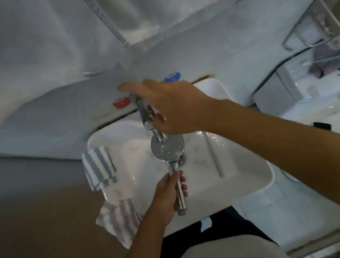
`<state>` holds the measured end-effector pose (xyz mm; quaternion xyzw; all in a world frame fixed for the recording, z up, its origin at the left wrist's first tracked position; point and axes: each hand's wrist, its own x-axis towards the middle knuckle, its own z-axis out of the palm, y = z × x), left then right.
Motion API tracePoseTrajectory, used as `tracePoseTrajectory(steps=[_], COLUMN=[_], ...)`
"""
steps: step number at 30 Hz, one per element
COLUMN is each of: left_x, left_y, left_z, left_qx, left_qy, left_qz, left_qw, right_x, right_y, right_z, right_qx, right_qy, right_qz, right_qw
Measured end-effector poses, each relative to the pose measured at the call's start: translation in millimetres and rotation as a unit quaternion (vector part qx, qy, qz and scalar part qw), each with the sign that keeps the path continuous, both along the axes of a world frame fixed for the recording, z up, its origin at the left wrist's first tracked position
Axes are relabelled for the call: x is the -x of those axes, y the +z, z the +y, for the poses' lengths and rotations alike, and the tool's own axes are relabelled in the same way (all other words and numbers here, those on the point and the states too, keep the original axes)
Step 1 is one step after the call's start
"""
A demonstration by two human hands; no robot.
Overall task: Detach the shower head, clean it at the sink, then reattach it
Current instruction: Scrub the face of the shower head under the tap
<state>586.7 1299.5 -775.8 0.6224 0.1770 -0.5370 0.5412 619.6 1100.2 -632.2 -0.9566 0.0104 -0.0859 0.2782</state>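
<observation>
The chrome shower head [168,147] lies over the basin of the white sink [236,176], its round face up, right under the spout of the chrome tap [145,115]. My left hand [169,194] grips its handle near the lower end. My right hand [169,104] reaches over the tap with fingers stretched out toward the wall, palm above the tap lever. Whether it touches the lever is hard to tell.
A blue-striped cloth [98,167] and a purple-striped cloth [120,219] hang over the sink's left rim. Red [121,102] and blue [171,77] valve caps sit on the wall behind the tap. A wire rack [319,27] and a white appliance [293,88] stand at right.
</observation>
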Motion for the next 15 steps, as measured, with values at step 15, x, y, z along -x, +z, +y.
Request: tracePoseTrajectory(steps=[15], left_x=[3], left_y=[4], left_z=[9], left_qx=[-0.038], left_qy=[-0.041], left_qz=[-0.044], left_qw=[0.997], right_x=[-22], right_y=[-6], right_z=[9], right_qx=[0.365], right_qy=[0.120], right_qz=[0.076], right_qw=[0.920])
